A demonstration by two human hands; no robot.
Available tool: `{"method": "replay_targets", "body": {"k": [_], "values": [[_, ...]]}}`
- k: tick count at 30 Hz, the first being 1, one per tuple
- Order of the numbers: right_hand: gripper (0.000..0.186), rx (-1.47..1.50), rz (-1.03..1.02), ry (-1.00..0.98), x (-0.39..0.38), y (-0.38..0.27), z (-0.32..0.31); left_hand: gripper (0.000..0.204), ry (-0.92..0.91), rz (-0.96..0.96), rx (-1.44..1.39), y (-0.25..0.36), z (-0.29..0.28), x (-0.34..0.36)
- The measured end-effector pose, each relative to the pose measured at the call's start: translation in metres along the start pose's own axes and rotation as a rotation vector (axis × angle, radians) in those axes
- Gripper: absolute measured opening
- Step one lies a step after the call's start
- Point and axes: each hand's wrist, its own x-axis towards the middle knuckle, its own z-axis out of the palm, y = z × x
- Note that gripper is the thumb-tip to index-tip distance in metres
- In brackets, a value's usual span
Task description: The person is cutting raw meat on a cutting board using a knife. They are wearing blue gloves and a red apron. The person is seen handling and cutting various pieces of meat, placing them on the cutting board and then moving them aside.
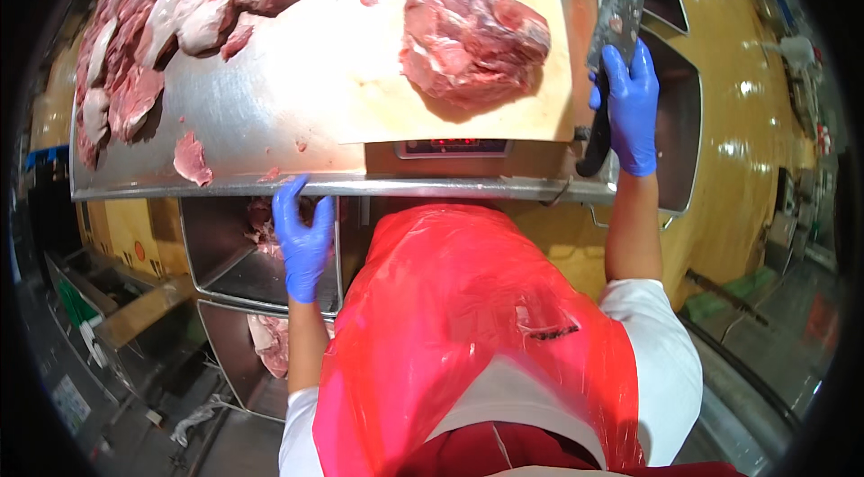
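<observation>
My left hand [302,238], in a blue glove, is at the steel table's front edge with fingers apart, holding nothing. My right hand [628,103], also gloved in blue, grips a big black-handled knife [621,0] at the table's right edge, its broad blade pointing away from me. Left of that hand a large piece of raw meat [472,36] lies on a cream board [378,117] over a scale, whose display [453,148] shows at the board's near side. A small meat scrap [192,157] lies on the steel table [270,108] beyond my left hand.
A pile of meat pieces [198,0] covers the table's back left. Below the front edge at left are steel bins [216,243] holding meat. More metal tubs [679,135] stand beside the table's right end, over a yellow floor [729,117]. My red plastic apron fills the lower middle.
</observation>
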Motion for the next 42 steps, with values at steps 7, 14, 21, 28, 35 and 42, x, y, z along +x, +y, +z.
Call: {"method": "replay_targets", "body": {"k": [7,14,21,28,35,42], "values": [[0.043,0.239,0.014,0.128,-0.030,0.009,0.006,0.050,-0.530,1.126,0.496,0.225,0.193,0.174],[0.053,0.184,0.238,0.119,-0.082,0.075,-0.027,0.077,-1.170,0.550,0.852,0.248,0.226,0.270],[0.055,-0.038,0.255,-0.005,-0.099,0.091,0.004,0.066,-0.727,0.425,0.698,0.196,0.161,0.242],[0.062,-0.455,-0.004,0.006,-0.073,0.039,0.068,0.038,-0.729,0.670,0.423,0.182,0.145,0.226],[0.066,-0.800,0.208,-0.391,-0.112,0.018,0.054,0.034,-0.644,0.701,0.369,0.177,0.136,0.218],[0.067,-0.711,0.047,-0.284,0.002,0.063,0.101,0.031,-0.762,0.699,0.437,0.192,0.135,0.218]]}}
